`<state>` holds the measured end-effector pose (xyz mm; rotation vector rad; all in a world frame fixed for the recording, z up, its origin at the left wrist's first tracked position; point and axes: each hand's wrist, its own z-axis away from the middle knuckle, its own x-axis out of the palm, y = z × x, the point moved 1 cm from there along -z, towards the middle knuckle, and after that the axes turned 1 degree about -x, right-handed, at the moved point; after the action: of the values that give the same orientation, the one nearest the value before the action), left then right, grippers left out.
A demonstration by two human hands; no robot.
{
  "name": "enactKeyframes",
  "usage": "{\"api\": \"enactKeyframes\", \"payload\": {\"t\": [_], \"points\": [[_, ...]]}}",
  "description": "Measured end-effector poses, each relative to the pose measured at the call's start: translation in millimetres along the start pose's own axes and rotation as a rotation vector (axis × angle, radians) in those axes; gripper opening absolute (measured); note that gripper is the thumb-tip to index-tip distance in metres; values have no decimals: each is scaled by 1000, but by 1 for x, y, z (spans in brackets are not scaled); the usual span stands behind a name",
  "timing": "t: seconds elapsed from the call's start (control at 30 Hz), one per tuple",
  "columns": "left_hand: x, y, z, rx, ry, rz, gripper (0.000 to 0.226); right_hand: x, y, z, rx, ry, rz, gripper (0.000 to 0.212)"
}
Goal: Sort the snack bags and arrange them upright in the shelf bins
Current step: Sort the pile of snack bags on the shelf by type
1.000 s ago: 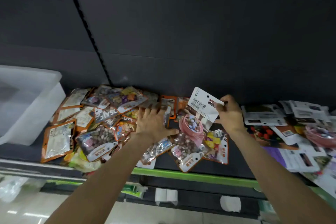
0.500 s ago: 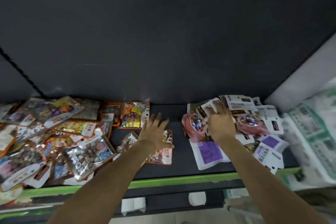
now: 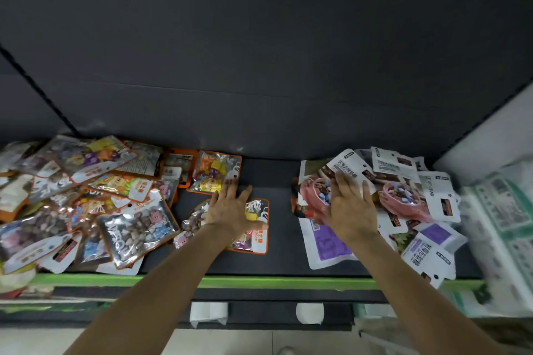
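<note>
Sorting snack bags on shelf: laying a white bag onto the right-hand pile.

My right hand (image 3: 350, 212) lies flat, fingers straight, on the white-label bags (image 3: 392, 181); I should press them square before letting go. My left hand (image 3: 230, 207), flat and spread, rests on an orange-edged bag (image 3: 256, 228); the mixed heap (image 3: 86, 196) lies to its left, none upright.

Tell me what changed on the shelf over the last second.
The right hand carried the white-topped snack bag with the pink bowl picture rightward from the orange pile, laid it on the white pile and now rests flat on it, no longer pinching. The left hand stayed flat, now on an orange-edged clear candy bag. The bags remain lying flat on the dark shelf.
</note>
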<state>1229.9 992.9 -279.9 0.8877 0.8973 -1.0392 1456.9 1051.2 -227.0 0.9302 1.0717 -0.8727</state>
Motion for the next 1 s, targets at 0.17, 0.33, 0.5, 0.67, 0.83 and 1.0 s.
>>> {"api": "enactKeyframes", "payload": {"t": [0.17,0.33,0.5,0.67,0.83,1.0], "points": [[-14,-20,13,20,105,118,95,7,-13,-4,112,27,-46,91],[-16,-55,16,-70,-39,100,109,11,-31,-17,56,75,-31,68],[-10,-52,4,-58,20,206,101,3,-56,-23,67,113,-25,63],[-29,-53,10,-14,190,82,69,-10,-102,-20,-183,135,-218,57],[-51,-121,33,-115,329,-87,67,-22,-177,-22,-396,80,-468,55],[-70,-214,46,-309,277,-66,118,-17,-239,-33,-331,-121,-369,87]]}}
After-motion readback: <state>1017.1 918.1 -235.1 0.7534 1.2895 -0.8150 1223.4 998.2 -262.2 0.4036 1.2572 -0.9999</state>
